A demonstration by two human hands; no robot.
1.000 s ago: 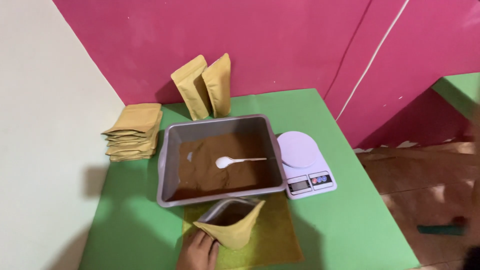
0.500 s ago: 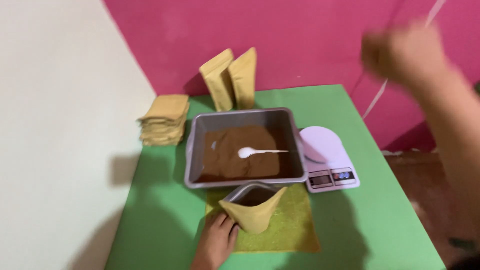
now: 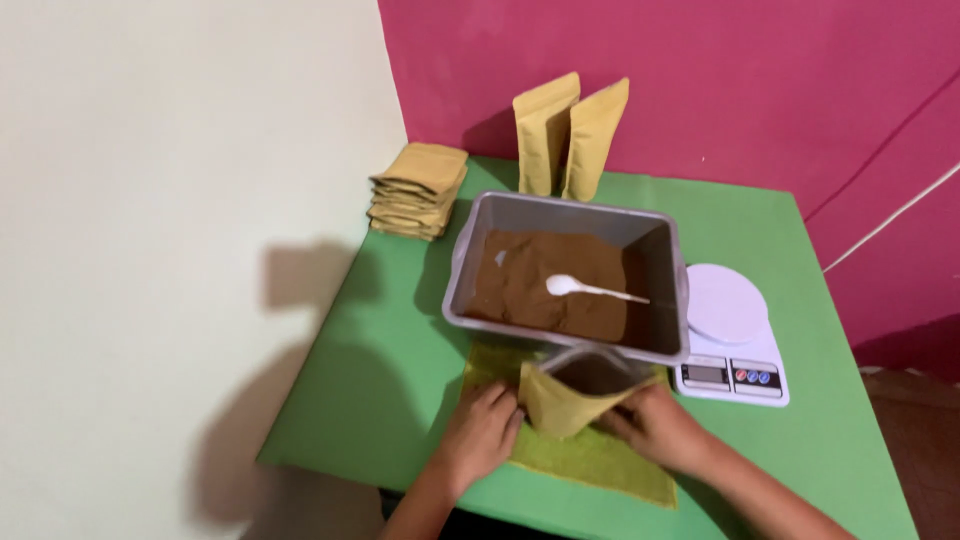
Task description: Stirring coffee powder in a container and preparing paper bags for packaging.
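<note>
Tan flat paper pouches [image 3: 418,189] stacked far left on green bench [image 3: 380,350]. My left hand [image 3: 480,433] and right hand [image 3: 655,425] grip the open tan paper pouch [image 3: 575,395] on the olive cloth mat [image 3: 600,460], grey powder tray [image 3: 570,275] behind, white scale [image 3: 728,335] right.

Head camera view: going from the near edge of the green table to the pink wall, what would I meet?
The two hands, left hand and right hand, holding an open pouch on a green cloth → grey tray of brown powder with a white spoon → two standing pouches.
</note>
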